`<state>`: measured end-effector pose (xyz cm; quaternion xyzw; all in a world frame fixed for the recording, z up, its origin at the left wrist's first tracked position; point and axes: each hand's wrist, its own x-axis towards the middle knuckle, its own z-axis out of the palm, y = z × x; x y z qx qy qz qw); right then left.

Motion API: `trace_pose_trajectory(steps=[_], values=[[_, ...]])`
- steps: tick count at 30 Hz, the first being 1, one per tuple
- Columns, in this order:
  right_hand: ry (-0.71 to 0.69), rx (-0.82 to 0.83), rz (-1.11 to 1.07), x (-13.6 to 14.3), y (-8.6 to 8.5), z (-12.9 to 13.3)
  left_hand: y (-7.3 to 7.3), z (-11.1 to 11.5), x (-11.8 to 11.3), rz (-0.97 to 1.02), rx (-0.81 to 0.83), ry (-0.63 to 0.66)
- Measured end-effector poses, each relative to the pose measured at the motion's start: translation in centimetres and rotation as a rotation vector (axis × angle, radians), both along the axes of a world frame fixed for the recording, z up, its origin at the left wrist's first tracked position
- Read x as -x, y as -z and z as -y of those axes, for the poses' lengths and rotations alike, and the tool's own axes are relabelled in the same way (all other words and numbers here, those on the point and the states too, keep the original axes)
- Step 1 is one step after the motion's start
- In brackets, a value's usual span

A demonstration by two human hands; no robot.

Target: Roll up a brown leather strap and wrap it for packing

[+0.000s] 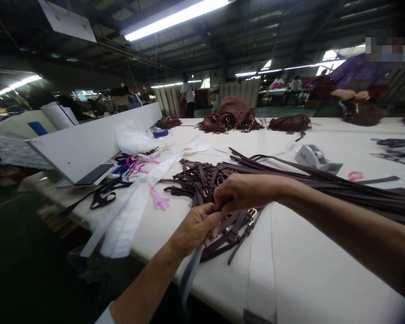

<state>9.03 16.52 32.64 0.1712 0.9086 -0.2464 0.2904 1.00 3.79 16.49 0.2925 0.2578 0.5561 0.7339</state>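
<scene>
My left hand (197,227) is closed on a dark brown strap (191,270), whose loose end hangs down past the table's front edge. Right against it, my right hand (239,193) is closed too, its fingers pinched at the upper part of the same strap; the exact grip is hidden behind the knuckles. Under and around both hands lies a pile of brown buckled straps (202,177) with gold-coloured buckles (251,212). A bundle of long brown straps (344,186) stretches from the pile to the right.
A grey tape dispenser (315,157) stands right of the pile. White strips (131,207), a pink scrap (159,199) and a blue tape roll (160,133) lie left. Brown fringed bags (231,114) sit at the back. Across the table, a person's hands (353,94) handle another bag.
</scene>
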Motion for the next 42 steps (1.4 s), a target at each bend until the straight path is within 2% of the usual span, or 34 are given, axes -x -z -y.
trace_pose_trajectory(steps=[2, 4, 5, 7, 8, 11, 14, 16, 18, 20, 22, 24, 27, 29, 31, 34, 36, 39, 42], values=[[0.207, -0.031, -0.207, -0.8, 1.0, 0.4, -0.3, -0.1, 0.2, 0.055, 0.021, -0.136], [0.476, -0.013, -0.427, -2.0, 2.9, 1.9, -0.7, -0.3, 0.3, 0.114, 0.029, -0.310], [0.583, 0.062, -0.496, -2.5, 4.2, 3.1, -1.0, -0.4, 0.3, 0.141, 0.019, -0.385], [0.652, 0.374, -0.536, -3.4, 7.2, 6.2, -1.5, -0.6, 0.2, 0.188, -0.019, -0.475], [0.732, 0.474, -0.611, -3.7, 8.7, 7.8, -1.8, -0.8, 0.0, 0.206, -0.033, -0.498], [1.028, 0.524, -0.773, -4.4, 12.1, 11.7, -2.3, -1.4, -0.6, 0.234, -0.017, -0.542], [1.212, 0.478, -0.768, -4.6, 13.1, 13.0, -2.3, -1.9, -0.5, 0.208, 0.052, -0.606], [1.265, 0.492, -0.772, -4.6, 12.9, 12.9, -2.1, -2.1, -0.1, 0.157, 0.074, -0.636], [1.308, 0.555, -0.802, -4.2, 12.4, 12.6, -1.9, -2.1, 0.2, 0.082, 0.066, -0.596], [1.335, 0.612, -0.848, -3.6, 12.0, 12.3, -1.9, -1.8, 0.4, 0.001, 0.055, -0.495], [1.348, 0.581, -0.902, -3.0, 11.8, 12.2, -2.1, -1.3, 0.7, -0.055, 0.054, -0.398], [1.351, 0.483, -0.925, -2.7, 11.7, 12.1, -2.6, -0.9, 1.2, -0.130, 0.041, -0.382], [1.328, 0.367, -0.898, -2.7, 11.7, 12.1, -3.1, -0.7, 2.3, -0.416, -0.050, -0.426], [1.304, 0.328, -0.888, -3.0, 11.8, 12.0, -3.2, -0.7, 3.0, -0.579, -0.109, -0.405], [1.268, 0.263, -0.885, -3.2, 11.8, 11.9, -3.2, -0.6, 3.6, -0.566, -0.094, -0.350], [1.144, 0.123, -0.847, -3.1, 11.4, 11.6, -3.5, -0.3, 4.2, -0.493, -0.037, -0.233], [1.056, 0.063, -0.789, -2.9, 10.9, 11.5, -3.9, 0.1, 4.6, -0.594, -0.072, -0.172], [0.933, 0.004, -0.759, -2.7, 10.5, 11.4, -4.3, 0.8, 5.1, -0.743, -0.114, -0.232], [0.740, -0.147, -0.820, -3.5, 11.2, 11.0, -4.1, 1.4, 5.4, -0.686, -0.042, -0.330]])
